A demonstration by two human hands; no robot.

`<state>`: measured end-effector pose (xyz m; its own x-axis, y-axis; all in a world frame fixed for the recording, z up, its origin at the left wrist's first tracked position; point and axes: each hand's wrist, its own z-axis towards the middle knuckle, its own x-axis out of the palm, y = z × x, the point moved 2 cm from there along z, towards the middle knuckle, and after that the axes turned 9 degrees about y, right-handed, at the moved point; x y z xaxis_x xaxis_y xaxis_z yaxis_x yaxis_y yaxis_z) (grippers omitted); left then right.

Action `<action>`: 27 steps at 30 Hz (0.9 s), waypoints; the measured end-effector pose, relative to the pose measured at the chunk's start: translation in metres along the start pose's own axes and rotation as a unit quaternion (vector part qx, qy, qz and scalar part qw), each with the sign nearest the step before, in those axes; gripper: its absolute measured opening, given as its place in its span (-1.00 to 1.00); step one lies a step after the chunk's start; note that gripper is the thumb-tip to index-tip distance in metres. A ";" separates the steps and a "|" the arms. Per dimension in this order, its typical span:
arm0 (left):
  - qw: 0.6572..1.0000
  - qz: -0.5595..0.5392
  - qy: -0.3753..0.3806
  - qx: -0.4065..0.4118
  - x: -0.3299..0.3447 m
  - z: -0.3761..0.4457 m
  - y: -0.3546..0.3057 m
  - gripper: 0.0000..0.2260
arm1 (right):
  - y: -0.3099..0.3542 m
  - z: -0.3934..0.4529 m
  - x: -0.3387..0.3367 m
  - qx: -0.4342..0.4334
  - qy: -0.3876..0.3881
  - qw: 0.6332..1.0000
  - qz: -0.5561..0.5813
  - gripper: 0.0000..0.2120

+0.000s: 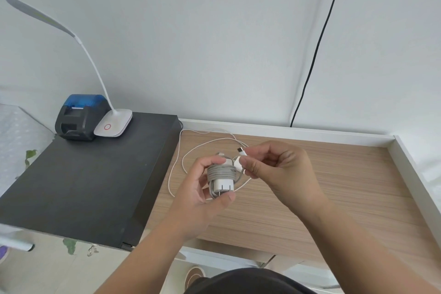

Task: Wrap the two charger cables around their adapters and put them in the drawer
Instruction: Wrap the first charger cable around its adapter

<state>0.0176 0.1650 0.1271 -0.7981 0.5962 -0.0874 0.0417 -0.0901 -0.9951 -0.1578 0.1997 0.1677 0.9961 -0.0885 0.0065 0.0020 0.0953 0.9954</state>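
My left hand (202, 188) grips a white adapter (223, 186) with its prongs facing me and a grey cable (220, 172) coiled tightly round it. My right hand (279, 169) pinches the free end of that cable just behind its plug (240, 150), which points up and left. Both hands hover above the wooden desk (322, 186). A second, white cable (188, 153) lies loose in loops on the desk behind my hands; its adapter is partly hidden behind my fingers. No drawer can be made out.
A black cabinet top (90, 181) adjoins the desk on the left, carrying a small black and blue printer (78, 117) and a white desk lamp (114, 124). A black wire (317, 50) hangs down the wall. The desk has a raised white rim (410, 169) at back and right.
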 end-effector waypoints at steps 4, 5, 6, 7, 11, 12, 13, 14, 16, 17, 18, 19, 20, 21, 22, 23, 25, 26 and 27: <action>0.996 0.086 -0.014 -0.006 0.003 0.001 -0.009 -0.42 | 0.010 -0.001 0.001 -0.052 0.057 0.978 -0.193 -0.93; 0.994 0.106 -0.023 -0.011 0.003 0.002 -0.011 -0.40 | 0.013 0.000 0.002 -0.077 0.066 0.966 -0.239 -0.92; 0.992 0.124 -0.032 -0.013 0.004 0.004 -0.013 -0.40 | 0.015 0.001 0.002 -0.102 0.073 0.953 -0.275 -0.92; 0.989 0.143 -0.039 -0.011 0.004 0.004 -0.014 -0.40 | 0.016 0.002 0.002 -0.122 0.077 0.944 -0.298 -0.91; 0.966 0.247 -0.073 0.027 0.006 0.005 -0.020 -0.37 | 0.012 0.004 0.002 -0.145 0.050 0.937 -0.314 -0.89; 0.960 0.268 -0.076 0.042 0.006 0.005 -0.020 -0.34 | 0.011 0.003 0.002 -0.138 0.041 0.942 -0.304 -0.88; 0.955 0.280 -0.076 0.054 0.006 0.005 -0.020 -0.33 | 0.010 0.002 0.002 -0.125 0.034 0.948 -0.290 -0.87; 0.956 0.278 -0.076 0.058 0.007 0.005 -0.020 -0.33 | 0.008 0.002 0.002 -0.108 0.031 0.955 -0.273 -0.86; 0.971 0.224 -0.074 0.039 0.008 0.005 -0.017 -0.37 | 0.003 0.003 0.000 -0.062 0.032 0.973 -0.220 -0.85; 0.982 0.177 -0.069 0.018 0.009 0.004 -0.014 -0.38 | 0.000 0.003 0.001 -0.036 0.037 0.984 -0.171 -0.86; 0.989 0.133 -0.066 -0.004 0.010 0.004 -0.012 -0.39 | -0.003 0.004 0.002 -0.015 0.041 0.993 -0.109 -0.86; 0.992 0.104 -0.069 -0.021 0.011 0.005 -0.009 -0.40 | -0.005 0.003 0.003 0.001 0.043 0.998 -0.046 -0.87; 0.993 0.082 -0.075 -0.033 0.012 0.005 -0.007 -0.41 | -0.006 0.003 0.005 0.013 0.044 0.999 0.012 -0.86; 0.994 0.058 -0.082 -0.038 0.013 0.006 -0.005 -0.41 | -0.006 0.002 0.007 0.020 0.043 0.997 0.058 -0.84; 0.995 0.028 -0.087 -0.040 0.013 0.006 -0.005 -0.41 | -0.006 0.001 0.008 0.025 0.044 0.995 0.089 -0.83; 0.995 -0.004 -0.088 -0.038 0.012 0.007 -0.004 -0.41 | -0.004 0.000 0.009 0.028 0.045 0.993 0.106 -0.82; 0.996 -0.051 -0.075 -0.027 0.008 0.006 -0.003 -0.37 | -0.002 -0.001 0.008 0.027 0.045 0.993 0.108 -0.83; 0.996 -0.059 -0.059 -0.019 0.006 0.004 -0.003 -0.36 | 0.001 -0.001 0.007 0.027 0.041 0.995 0.092 -0.84; 0.997 -0.058 -0.039 -0.012 0.004 0.003 -0.003 -0.36 | 0.003 0.000 0.006 0.031 0.032 0.997 0.069 -0.86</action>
<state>0.0128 0.1655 0.1294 -0.8427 0.5375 0.0311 -0.0399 -0.0048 -0.9992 -0.1522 0.1999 0.1704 0.9902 -0.0146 0.1387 -0.1380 0.0414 0.9896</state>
